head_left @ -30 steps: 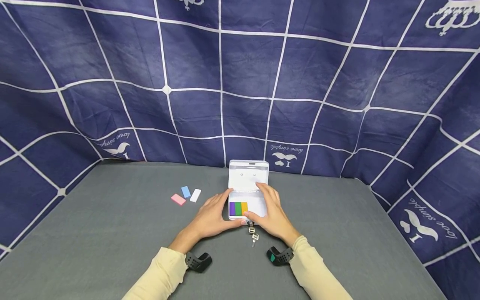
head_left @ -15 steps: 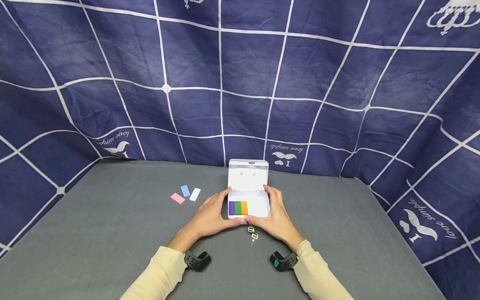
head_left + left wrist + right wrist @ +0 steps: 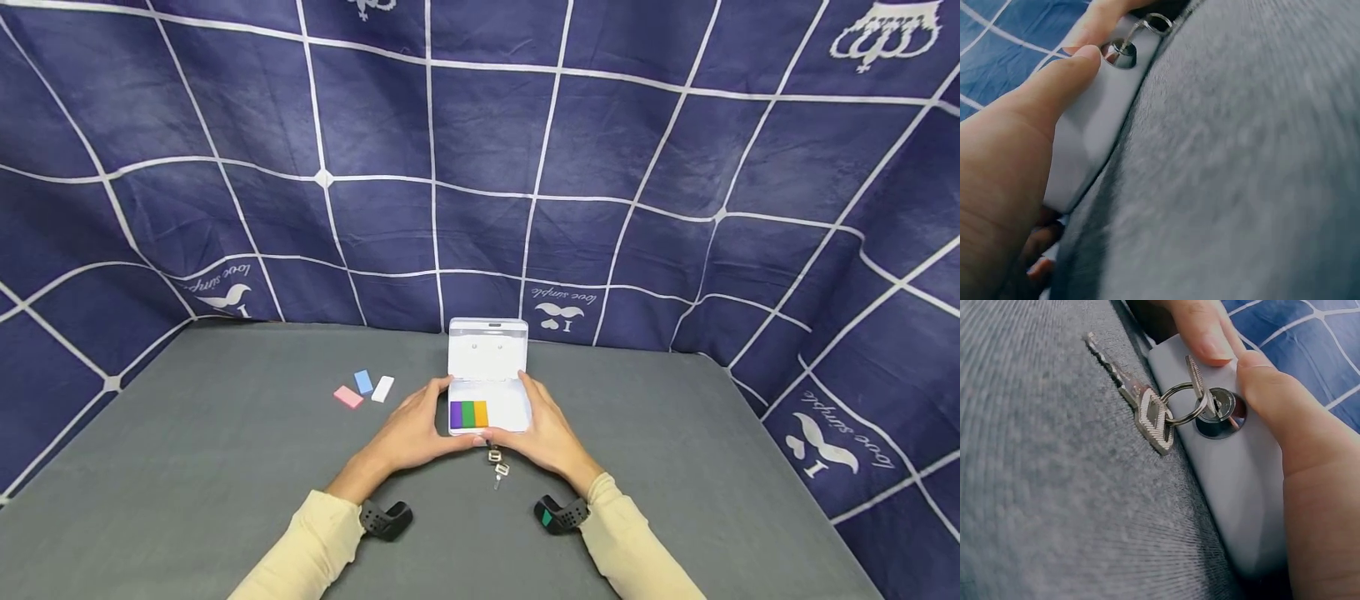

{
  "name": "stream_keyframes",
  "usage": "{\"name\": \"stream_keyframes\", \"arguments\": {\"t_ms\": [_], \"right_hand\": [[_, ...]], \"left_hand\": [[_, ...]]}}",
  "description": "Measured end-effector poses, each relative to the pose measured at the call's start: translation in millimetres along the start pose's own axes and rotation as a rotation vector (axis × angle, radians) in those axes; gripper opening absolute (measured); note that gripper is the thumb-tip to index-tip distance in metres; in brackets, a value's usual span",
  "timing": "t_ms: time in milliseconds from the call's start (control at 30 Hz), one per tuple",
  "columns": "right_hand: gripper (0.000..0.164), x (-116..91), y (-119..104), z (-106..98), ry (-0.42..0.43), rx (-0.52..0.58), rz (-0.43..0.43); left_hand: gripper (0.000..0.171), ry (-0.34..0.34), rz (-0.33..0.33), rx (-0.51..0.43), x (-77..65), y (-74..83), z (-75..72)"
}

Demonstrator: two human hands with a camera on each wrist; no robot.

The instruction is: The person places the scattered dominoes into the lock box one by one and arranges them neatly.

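Observation:
A white cash box (image 3: 487, 358) stands with its lid raised. Inside, at the front left, purple (image 3: 456, 415), green (image 3: 468, 415) and orange (image 3: 481, 414) blocks lie side by side. My left hand (image 3: 411, 429) grips the box's left side, thumb along the front. On the right side, my right hand (image 3: 557, 435) holds it the same way, and the thumb tips nearly meet at the front. Below them, a round lock (image 3: 1222, 419) sits in the front wall with a key in it. A second key (image 3: 1155, 422) hangs from the ring onto the cloth.
To the left of the box lie a pink block (image 3: 348, 397), a blue block (image 3: 363, 382) and a white block (image 3: 382, 388). A grey cloth covers the table (image 3: 225, 467). Behind it hangs a blue curtain (image 3: 480, 225) with white lines.
My right hand has drawn back from over the box's inside to its right edge, its thumb moving to the front rim. The left hand keeps its grip. The head view has shifted slightly.

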State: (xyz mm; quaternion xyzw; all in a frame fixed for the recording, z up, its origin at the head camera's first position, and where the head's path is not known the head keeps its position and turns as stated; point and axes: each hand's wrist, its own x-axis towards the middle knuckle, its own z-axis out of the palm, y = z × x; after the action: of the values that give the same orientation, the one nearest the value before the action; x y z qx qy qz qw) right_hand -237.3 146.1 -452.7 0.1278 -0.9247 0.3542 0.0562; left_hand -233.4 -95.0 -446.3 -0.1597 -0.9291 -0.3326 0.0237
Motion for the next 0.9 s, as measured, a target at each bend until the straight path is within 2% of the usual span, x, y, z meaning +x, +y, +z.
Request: {"name": "stream_keyframes", "arguments": {"t_ms": [233, 400, 500, 667, 900], "right_hand": [[0.121, 1, 3, 4, -0.001, 0.003, 0.003], [0.120, 0, 3, 5, 0.004, 0.021, 0.003], [0.120, 0, 3, 5, 0.012, 0.024, -0.003], [0.120, 2, 4, 5, 0.017, 0.026, -0.007], [0.121, 0, 3, 4, 0.015, 0.030, -0.005]], "left_hand": [[0.109, -0.089, 0.044, 0.029, -0.8, -2.5, -13.4], [0.104, -0.115, 0.093, -0.051, 0.4, -3.9, -29.1], [0.099, -0.107, 0.090, -0.081, 0.9, -3.4, -39.9], [0.094, -0.080, 0.079, -0.050, 0.8, -6.6, -57.3], [0.072, 0.012, 0.053, 0.066, 1.1, -29.0, -66.8]]}}
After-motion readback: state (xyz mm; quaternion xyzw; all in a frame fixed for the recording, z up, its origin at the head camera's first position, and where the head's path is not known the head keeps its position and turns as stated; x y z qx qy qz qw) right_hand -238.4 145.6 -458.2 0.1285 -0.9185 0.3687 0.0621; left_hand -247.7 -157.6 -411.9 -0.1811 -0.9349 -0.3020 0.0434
